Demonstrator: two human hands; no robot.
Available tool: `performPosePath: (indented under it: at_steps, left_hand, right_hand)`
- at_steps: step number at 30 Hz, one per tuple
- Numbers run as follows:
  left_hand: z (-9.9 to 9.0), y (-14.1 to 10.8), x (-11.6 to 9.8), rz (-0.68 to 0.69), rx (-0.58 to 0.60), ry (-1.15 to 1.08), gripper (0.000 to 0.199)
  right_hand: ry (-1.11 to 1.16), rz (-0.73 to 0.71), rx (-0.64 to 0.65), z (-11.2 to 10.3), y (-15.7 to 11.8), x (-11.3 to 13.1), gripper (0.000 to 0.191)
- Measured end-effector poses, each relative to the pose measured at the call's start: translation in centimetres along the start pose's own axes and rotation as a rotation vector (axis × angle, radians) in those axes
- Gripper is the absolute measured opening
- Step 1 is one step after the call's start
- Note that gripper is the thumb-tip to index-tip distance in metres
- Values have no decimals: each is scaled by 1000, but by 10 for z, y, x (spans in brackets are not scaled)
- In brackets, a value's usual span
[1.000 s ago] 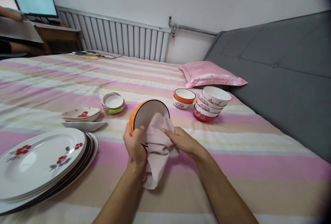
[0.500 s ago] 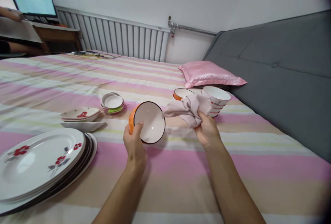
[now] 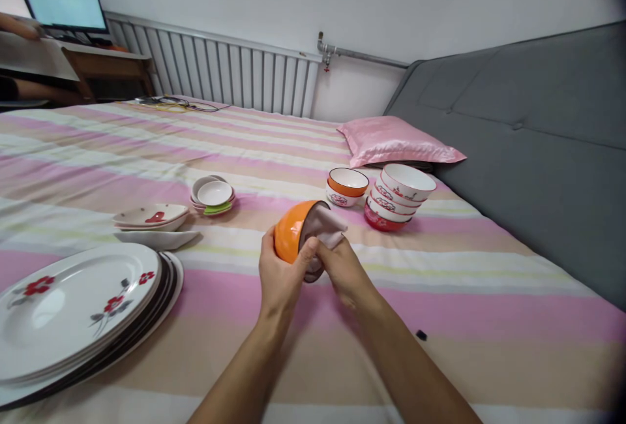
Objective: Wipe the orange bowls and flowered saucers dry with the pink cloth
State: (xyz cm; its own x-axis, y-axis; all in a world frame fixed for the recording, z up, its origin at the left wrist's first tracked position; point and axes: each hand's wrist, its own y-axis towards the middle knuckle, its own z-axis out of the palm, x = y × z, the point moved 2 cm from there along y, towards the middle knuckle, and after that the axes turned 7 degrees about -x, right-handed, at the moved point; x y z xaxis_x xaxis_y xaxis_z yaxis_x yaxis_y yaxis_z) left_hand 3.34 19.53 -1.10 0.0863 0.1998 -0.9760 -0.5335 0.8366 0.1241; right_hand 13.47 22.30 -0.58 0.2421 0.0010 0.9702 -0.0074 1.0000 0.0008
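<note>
My left hand point(image 3: 282, 274) grips an orange bowl point(image 3: 292, 231) from the left and below, its thumb over the rim. The bowl is tilted, its opening facing right. My right hand point(image 3: 342, 267) holds a pale pink cloth point(image 3: 327, 223) pushed inside the bowl; its fingertips are partly hidden by the cloth and rim. Beyond the hands, a white-and-red bowl stack point(image 3: 398, 199) leans slightly beside a shorter stack topped by an orange-rimmed bowl point(image 3: 348, 179).
Large plates point(image 3: 73, 306) are piled at the lower left, with oval dishes point(image 3: 151, 216) and small round dishes point(image 3: 214, 194) behind. A pink pillow point(image 3: 396, 140) lies near the grey headboard point(image 3: 518, 98). A small black object point(image 3: 421, 334) lies right of my right forearm. A person sits at far left.
My right hand has moved left and brought the cloth into the bowl. The orange bowl has shifted slightly right and turned its opening rightward. The bowl stacks are now uncovered.
</note>
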Motion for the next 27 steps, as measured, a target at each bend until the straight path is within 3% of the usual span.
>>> performPosePath:
  at_steps: [11, 21, 27]
  left_hand:
    - [8, -4, 4, -9, 170, 17, 68]
    - [7, -3, -2, -96, 151, -46, 65]
    - [4, 0, 4, -113, 158, -79, 65]
  right_hand:
    - [351, 111, -127, 2, 0, 9, 35]
    - [-197, -298, 23, -3, -4, 12, 20]
    - [-378, -421, 306, -8, -6, 21, 20]
